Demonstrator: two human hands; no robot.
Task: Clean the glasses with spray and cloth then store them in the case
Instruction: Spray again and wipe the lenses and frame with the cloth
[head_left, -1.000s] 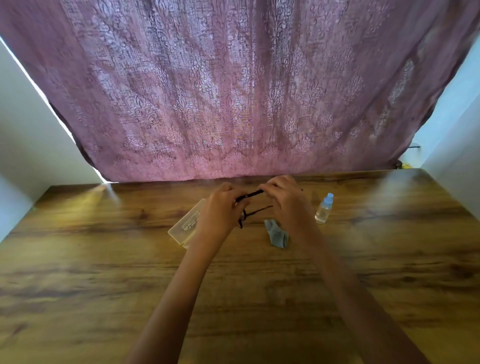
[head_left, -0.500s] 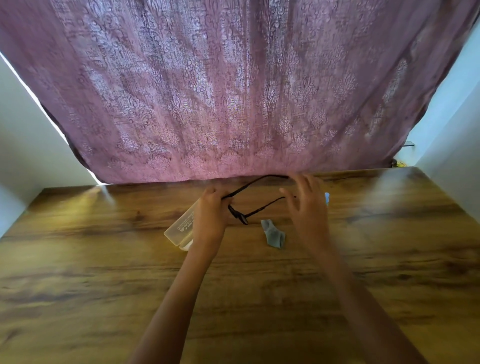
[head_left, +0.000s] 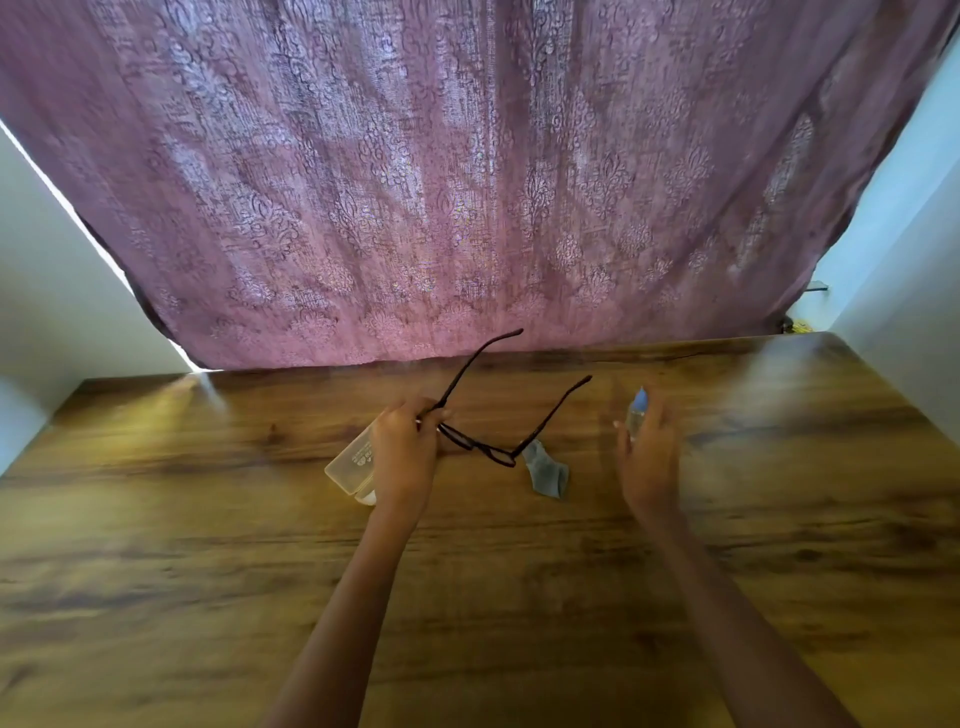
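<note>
Glasses: dark, thin-rimmed glasses (head_left: 480, 447) with arms unfolded; probably light and springy at the hinges, lenses easily smudged; best held by the frame corner
Left hand: left hand (head_left: 405, 447) pinches that corner; lenses sit just right of its fingers
Right hand: right hand (head_left: 649, 462) at the small clear blue-capped spray bottle (head_left: 638, 408); blurred, grip cannot be told
Cloth: crumpled soft grey cloth (head_left: 546, 472) lies between both hands' fingers
Case: translucent rigid oblong case (head_left: 349, 461) just left of the left fingers

Wood-grain tabletop (head_left: 208, 571) on my feed, with three things sitting on it: a clear plastic case (head_left: 349, 460) left of centre, a crumpled grey cloth (head_left: 545, 473) in the middle, and a small blue-capped spray bottle (head_left: 638, 410) standing further right, partly hidden.
</note>
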